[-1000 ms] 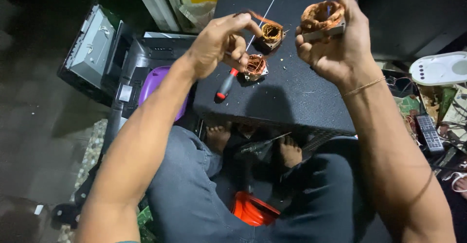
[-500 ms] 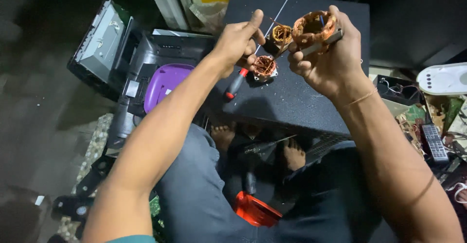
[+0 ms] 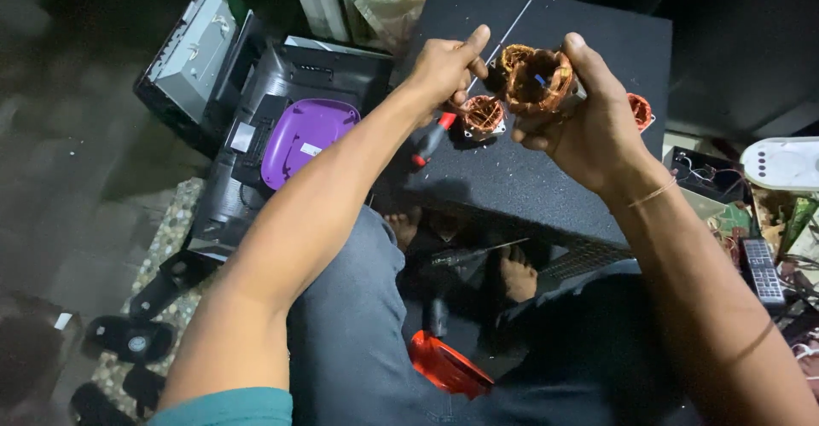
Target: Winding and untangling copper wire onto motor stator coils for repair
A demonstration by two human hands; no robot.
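Dim, overhead-lit centre, murky blurred edges.

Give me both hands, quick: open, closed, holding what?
Left hand: closed, pinching a thin wire by the coil.
Right hand: closed on the copper coil, held above the black table.

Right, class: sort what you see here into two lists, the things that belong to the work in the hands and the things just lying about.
In use:
- copper coil held in the right hand
- thin wire pinched by the left hand
- second copper coil and red-handled screwdriver on the black table

Lying about:
- purple lid
- remote control
- black sandal
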